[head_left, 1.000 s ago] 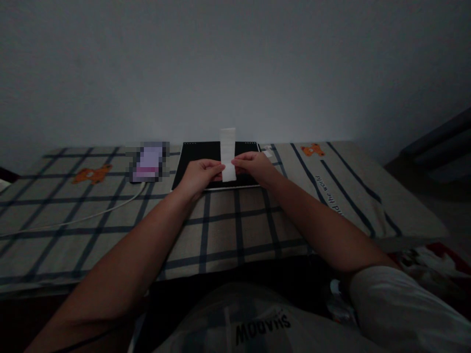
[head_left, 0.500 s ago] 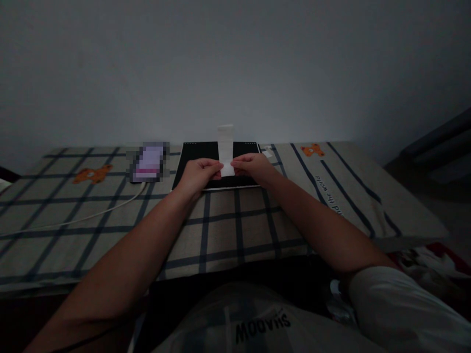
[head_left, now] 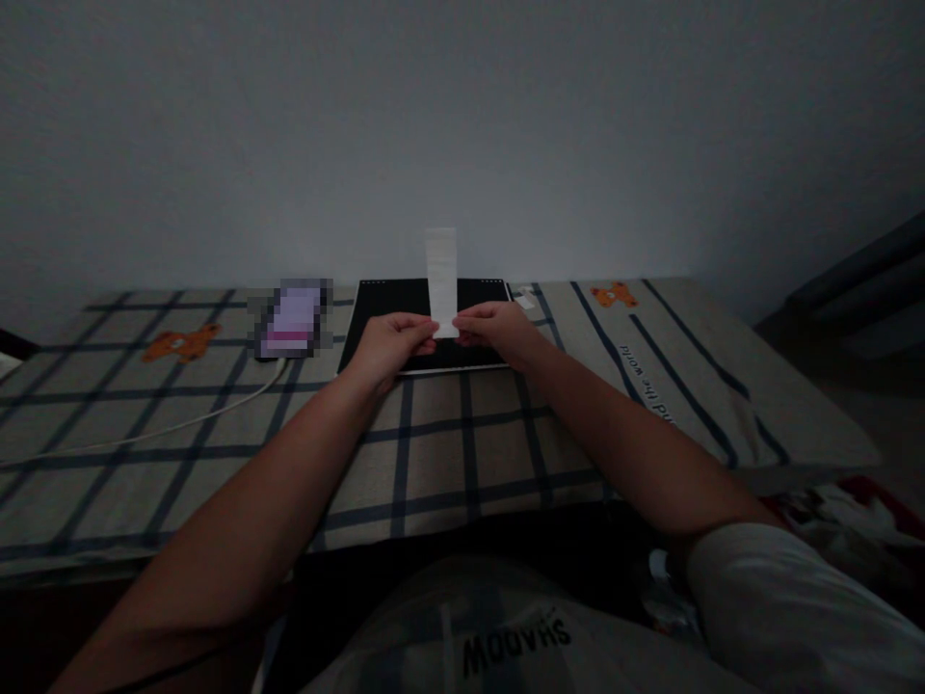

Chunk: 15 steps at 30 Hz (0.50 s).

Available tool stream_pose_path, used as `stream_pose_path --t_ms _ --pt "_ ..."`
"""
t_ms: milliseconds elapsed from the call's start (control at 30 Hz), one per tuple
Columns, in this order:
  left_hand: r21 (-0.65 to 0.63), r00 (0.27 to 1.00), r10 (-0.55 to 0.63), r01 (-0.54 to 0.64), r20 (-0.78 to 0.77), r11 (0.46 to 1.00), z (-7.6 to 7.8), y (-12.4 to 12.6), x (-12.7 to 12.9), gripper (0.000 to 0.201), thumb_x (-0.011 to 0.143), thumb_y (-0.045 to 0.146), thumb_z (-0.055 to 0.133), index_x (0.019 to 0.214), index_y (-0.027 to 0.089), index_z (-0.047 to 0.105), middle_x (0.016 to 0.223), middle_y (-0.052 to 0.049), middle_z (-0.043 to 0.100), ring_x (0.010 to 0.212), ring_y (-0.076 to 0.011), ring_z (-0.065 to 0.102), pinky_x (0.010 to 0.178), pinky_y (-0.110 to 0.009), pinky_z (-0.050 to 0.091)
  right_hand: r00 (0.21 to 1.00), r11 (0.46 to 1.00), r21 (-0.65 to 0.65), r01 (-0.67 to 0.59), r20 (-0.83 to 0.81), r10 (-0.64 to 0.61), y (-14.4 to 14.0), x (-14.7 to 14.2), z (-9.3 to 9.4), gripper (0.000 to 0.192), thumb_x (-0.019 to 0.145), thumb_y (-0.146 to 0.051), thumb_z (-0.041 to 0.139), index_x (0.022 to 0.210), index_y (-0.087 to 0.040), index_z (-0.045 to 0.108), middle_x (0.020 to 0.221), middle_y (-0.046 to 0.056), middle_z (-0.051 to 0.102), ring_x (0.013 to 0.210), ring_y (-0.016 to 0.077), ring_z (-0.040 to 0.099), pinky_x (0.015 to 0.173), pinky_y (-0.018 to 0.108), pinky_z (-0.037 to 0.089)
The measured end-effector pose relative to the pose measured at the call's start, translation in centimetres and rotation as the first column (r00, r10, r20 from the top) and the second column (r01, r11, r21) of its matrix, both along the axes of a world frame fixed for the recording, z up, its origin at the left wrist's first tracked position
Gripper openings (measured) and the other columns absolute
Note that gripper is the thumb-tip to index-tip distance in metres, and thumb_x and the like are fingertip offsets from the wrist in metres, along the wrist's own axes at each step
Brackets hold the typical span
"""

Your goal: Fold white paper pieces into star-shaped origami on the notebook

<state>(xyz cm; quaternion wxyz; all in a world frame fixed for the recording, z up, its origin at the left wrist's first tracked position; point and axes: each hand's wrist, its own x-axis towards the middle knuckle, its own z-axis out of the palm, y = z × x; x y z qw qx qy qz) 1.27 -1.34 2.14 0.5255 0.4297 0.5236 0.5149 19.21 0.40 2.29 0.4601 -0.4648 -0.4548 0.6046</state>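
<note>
Head view, dim room, described from left to right with the black tablet [head_left: 423,323] as the landmark. Far left of the tablet, a white cable [head_left: 145,434] trails across a checked bedsheet [head_left: 462,453] printed with small orange bears. Just left of the tablet lies a phone [head_left: 293,318] with a lit, blurred screen. The tablet itself lies flat on the sheet against a plain pale wall [head_left: 462,125], its dark screen facing up.

Above the tablet's near edge, both of the person's hands meet. The left hand [head_left: 394,342] pinches the lower left edge of a narrow white strip [head_left: 441,275], thumb and fingertips closed on it. The right hand [head_left: 498,328] pinches the lower right edge in the same way. The strip stands upright between them, rising above the tablet's far edge and showing against the wall.

The strip is long, thin and pale, slightly translucent, with faint crosswise bands; whether it is paper or film cannot be told. It looks very light and flexible, yet stiff enough to stand without drooping. It would likely crease or smudge easily, so the bottom corners or edges seem the safest hold.

Right of the tablet, a small white scrap [head_left: 525,301] lies on the sheet.
</note>
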Motion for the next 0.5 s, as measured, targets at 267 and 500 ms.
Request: stream_pose_path --t_ms 267,500 --pt "-0.048 0.996 -0.086 0.086 0.0 0.995 -0.03 -0.16 -0.15 0.012 0.081 0.007 0.083 0.072 0.013 0.079 0.073 -0.007 0.079 0.063 -0.0105 0.069 0.066 -0.022 0.059 0.999 1.0 0.005 0.03 0.016 -0.03 0.03 0.16 0.0 0.019 0.091 -0.003 0.079 0.076 -0.015 0.075 0.065 0.0 0.075 0.057 0.0095 0.067 0.065 0.023 0.06" --pt "-0.009 0.999 -0.036 0.036 -0.022 0.999 0.04 -0.02 -0.02 0.007 0.081 0.008 0.084 0.078 0.013 0.079 0.076 -0.006 0.079 0.064 -0.0108 0.069 0.071 -0.024 0.06 0.999 1.0 0.013 -0.007 0.044 0.006 -0.02 0.09 -0.02 0.019 0.089 -0.003 0.08 0.077 -0.016 0.074 0.068 0.0 0.075 0.061 0.0102 0.068 0.07 0.025 0.064"
